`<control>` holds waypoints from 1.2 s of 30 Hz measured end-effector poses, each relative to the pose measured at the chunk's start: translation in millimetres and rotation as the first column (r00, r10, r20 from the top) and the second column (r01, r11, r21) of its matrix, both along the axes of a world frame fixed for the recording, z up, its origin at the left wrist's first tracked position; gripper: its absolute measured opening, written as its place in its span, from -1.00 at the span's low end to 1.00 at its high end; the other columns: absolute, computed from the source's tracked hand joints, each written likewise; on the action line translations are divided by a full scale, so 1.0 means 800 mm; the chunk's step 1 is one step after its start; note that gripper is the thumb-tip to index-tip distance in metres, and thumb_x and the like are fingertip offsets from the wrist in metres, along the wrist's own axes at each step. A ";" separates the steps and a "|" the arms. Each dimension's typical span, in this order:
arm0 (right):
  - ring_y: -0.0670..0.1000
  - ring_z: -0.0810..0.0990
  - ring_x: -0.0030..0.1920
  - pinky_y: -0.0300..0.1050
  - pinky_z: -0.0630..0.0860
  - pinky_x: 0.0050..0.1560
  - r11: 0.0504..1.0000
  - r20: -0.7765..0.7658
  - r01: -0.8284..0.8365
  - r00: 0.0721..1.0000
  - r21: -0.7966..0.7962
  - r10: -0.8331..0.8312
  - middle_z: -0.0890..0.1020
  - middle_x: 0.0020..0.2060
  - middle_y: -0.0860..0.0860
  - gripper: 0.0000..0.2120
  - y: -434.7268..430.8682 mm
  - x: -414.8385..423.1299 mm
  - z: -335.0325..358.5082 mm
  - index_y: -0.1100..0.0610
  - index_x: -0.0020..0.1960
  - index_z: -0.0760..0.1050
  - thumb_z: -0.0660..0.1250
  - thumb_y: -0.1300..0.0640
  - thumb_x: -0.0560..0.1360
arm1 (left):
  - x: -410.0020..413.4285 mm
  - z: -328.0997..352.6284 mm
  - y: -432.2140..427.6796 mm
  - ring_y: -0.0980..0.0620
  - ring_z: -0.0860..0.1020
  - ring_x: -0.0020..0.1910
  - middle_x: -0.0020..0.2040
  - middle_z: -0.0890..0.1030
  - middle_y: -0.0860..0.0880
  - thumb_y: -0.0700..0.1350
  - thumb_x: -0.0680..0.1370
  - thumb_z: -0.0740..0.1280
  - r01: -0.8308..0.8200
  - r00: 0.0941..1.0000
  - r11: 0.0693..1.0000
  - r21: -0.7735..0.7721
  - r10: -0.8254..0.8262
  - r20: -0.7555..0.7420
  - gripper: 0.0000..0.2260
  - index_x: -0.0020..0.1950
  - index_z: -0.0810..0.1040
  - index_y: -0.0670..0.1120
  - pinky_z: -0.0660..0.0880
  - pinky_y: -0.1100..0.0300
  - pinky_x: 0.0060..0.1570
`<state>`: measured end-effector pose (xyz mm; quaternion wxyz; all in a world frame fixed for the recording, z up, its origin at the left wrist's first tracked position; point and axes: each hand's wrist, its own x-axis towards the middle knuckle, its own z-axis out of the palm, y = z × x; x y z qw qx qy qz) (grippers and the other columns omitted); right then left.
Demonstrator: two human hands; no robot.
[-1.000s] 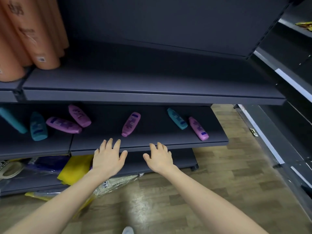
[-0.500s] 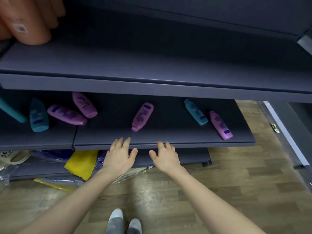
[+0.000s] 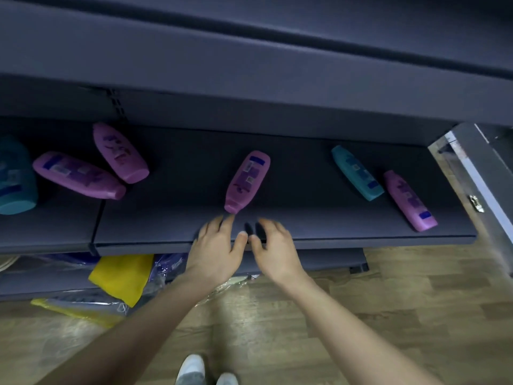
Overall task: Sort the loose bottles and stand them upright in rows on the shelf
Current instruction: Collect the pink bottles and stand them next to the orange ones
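We are holding left hand (image 3: 216, 245) and right hand (image 3: 273, 251) over the shelf (image 3: 319, 218) front, fingers released, grasping nothing. Purple bottle (image 3: 247, 180) is lying flat at the left hand's 12 o'clock, cap just beside its fingers.

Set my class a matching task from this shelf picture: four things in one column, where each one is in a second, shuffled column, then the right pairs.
Things
1. middle purple bottle
2. right teal bottle
3. yellow packet
4. white shoes

Places
A. on the wooden floor
B. lying just beyond the left hand
C. under the bottle shelf
D. lying beside the rightmost purple bottle

Pairs: 1-B, 2-D, 3-C, 4-A
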<state>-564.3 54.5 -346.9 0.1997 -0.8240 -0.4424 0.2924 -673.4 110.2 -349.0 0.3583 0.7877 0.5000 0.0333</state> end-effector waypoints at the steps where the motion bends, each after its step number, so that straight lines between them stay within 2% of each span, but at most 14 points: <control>1: 0.11 0.44 0.25 -0.11 0.36 0.25 0.998 -0.044 0.048 0.998 0.033 -0.047 0.51 0.22 0.11 -0.68 0.006 0.000 -0.006 0.20 0.30 0.44 0.22 0.17 0.56 | 0.004 -0.005 0.005 -0.10 0.22 0.44 0.46 0.30 -0.12 -0.01 0.62 0.12 -0.025 0.999 1.000 -0.002 0.025 0.037 -0.54 0.49 0.21 -0.12 0.20 0.05 0.38; 4: 0.02 0.50 0.23 -0.22 0.38 0.21 0.972 -0.250 0.227 0.946 0.067 -0.204 0.56 0.19 0.06 -0.69 0.023 0.001 -0.014 0.19 0.30 0.45 0.20 0.19 0.57 | 0.011 -0.017 0.020 -0.13 0.30 0.39 0.40 0.38 -0.15 0.06 0.59 0.08 -0.088 0.986 0.994 -0.072 0.097 0.135 -0.53 0.45 0.29 -0.12 0.25 0.05 0.35; 7: -0.08 0.46 0.13 -0.35 0.30 0.09 0.945 -0.403 0.323 0.872 0.046 -0.279 0.52 0.12 -0.01 -0.67 0.041 0.000 -0.022 0.18 0.34 0.41 0.17 0.22 0.59 | 0.018 -0.027 0.036 -0.14 0.37 0.31 0.31 0.45 -0.15 0.08 0.48 0.03 -0.119 0.966 0.988 -0.097 0.138 0.219 -0.47 0.39 0.37 -0.10 0.32 0.05 0.27; 9: -0.06 0.47 0.02 -0.28 0.34 0.05 0.910 -0.484 0.407 0.814 0.081 -0.322 0.53 0.00 -0.04 -0.72 0.054 -0.003 -0.028 0.11 0.22 0.46 0.16 0.29 0.57 | 0.023 -0.032 0.047 -0.16 0.36 0.32 0.34 0.42 -0.17 -0.06 0.59 0.10 -0.144 0.960 0.985 -0.099 0.163 0.229 -0.60 0.41 0.34 -0.12 0.28 0.13 0.23; 11: -0.04 0.49 -0.12 -0.14 0.40 0.02 0.868 -0.568 0.489 0.740 0.085 -0.360 0.56 -0.12 -0.03 -0.74 0.067 -0.005 -0.034 0.03 0.08 0.45 0.16 0.34 0.53 | 0.029 -0.035 0.057 -0.15 0.33 0.35 0.40 0.36 -0.17 -0.20 0.60 0.14 -0.149 0.961 0.984 -0.097 0.168 0.220 -0.59 0.46 0.26 -0.12 0.26 0.18 0.20; 13: -0.05 0.50 -0.17 -0.08 0.43 0.00 0.839 -0.644 0.540 0.666 0.070 -0.376 0.58 -0.16 0.00 -0.78 0.078 -0.006 -0.037 0.07 0.05 0.45 0.18 0.34 0.53 | 0.034 -0.038 0.065 -0.16 0.33 0.36 0.41 0.36 -0.15 -0.18 0.59 0.14 -0.159 0.959 0.981 -0.111 0.180 0.219 -0.58 0.47 0.25 -0.12 0.26 0.19 0.18; 17: 0.15 0.61 0.03 0.11 0.52 0.17 0.787 -0.681 0.618 0.575 -0.004 -0.455 0.64 -0.01 0.17 -0.79 0.097 -0.006 -0.047 0.18 0.12 0.50 0.23 0.30 0.50 | 0.044 -0.043 0.064 -0.12 0.46 0.20 0.22 0.53 -0.10 -0.03 0.46 0.07 -0.181 0.905 0.957 -0.225 0.252 0.343 -0.56 0.28 0.46 -0.10 0.34 0.18 0.04; 19: 0.20 0.62 0.05 0.16 0.53 0.15 0.739 -0.691 0.673 0.516 -0.039 -0.506 0.65 -0.03 0.21 -0.80 0.103 -0.006 -0.052 0.21 0.08 0.52 0.23 0.31 0.49 | 0.047 -0.044 0.061 -0.10 0.48 0.17 0.18 0.56 -0.09 -0.02 0.43 0.06 -0.206 0.875 0.941 -0.270 0.300 0.379 -0.55 0.24 0.50 -0.09 0.36 0.18 0.04; 22: 0.20 0.63 -0.07 0.16 0.56 0.03 0.723 -0.645 0.683 0.506 -0.105 -0.572 0.66 -0.10 0.21 -0.85 0.106 -0.002 -0.056 0.24 0.00 0.55 0.28 0.25 0.46 | 0.049 -0.042 0.058 -0.10 0.50 0.13 0.14 0.57 -0.09 -0.19 0.58 0.13 -0.262 0.847 0.917 -0.299 0.367 0.385 -0.73 0.21 0.52 -0.11 0.36 0.20 -0.02; 26: 0.12 0.59 -0.30 0.01 0.59 -0.20 0.725 -0.625 0.663 0.489 -0.187 -0.608 0.63 -0.29 0.16 -0.86 0.105 0.006 -0.051 0.26 -0.10 0.56 0.32 0.16 0.50 | 0.050 -0.037 0.048 0.01 0.50 0.01 0.03 0.58 -0.02 -0.25 0.58 0.14 -0.297 0.817 0.911 -0.285 0.397 0.419 -0.74 0.18 0.55 -0.10 0.30 0.34 -0.12; 29: 0.14 0.62 -0.27 0.03 0.62 -0.19 0.718 -0.631 0.663 0.469 -0.211 -0.618 0.66 -0.17 0.25 -0.87 0.106 0.012 -0.043 0.30 -0.06 0.57 0.34 0.23 0.46 | 0.051 -0.032 0.044 0.04 0.51 -0.01 -0.01 0.57 0.00 -0.27 0.57 0.17 -0.318 0.784 0.901 -0.296 0.425 0.452 -0.72 0.21 0.54 -0.09 0.33 0.34 -0.09; 33: 0.11 0.54 -0.34 -0.08 0.49 -0.32 0.667 -0.760 0.691 0.268 -0.277 -0.593 0.56 -0.32 0.17 -0.93 0.109 0.013 -0.027 0.26 -0.18 0.52 0.36 0.27 0.47 | 0.050 -0.027 0.044 -0.01 0.56 0.01 0.01 0.61 -0.04 -0.31 0.54 0.17 -0.302 0.755 0.911 -0.280 0.408 0.513 -0.69 0.19 0.56 -0.10 0.44 0.22 0.04; 36: 0.03 0.46 -0.45 -0.16 0.43 -0.40 0.621 -0.786 0.724 0.180 -0.301 -0.591 0.49 -0.49 0.08 -0.89 0.110 0.014 -0.023 0.23 -0.21 0.48 0.34 0.24 0.49 | 0.044 -0.028 0.044 0.12 0.56 -0.06 -0.07 0.60 0.08 -0.38 0.53 0.13 -0.239 0.755 0.932 -0.273 0.356 0.551 -0.66 0.15 0.56 -0.09 0.42 0.39 0.00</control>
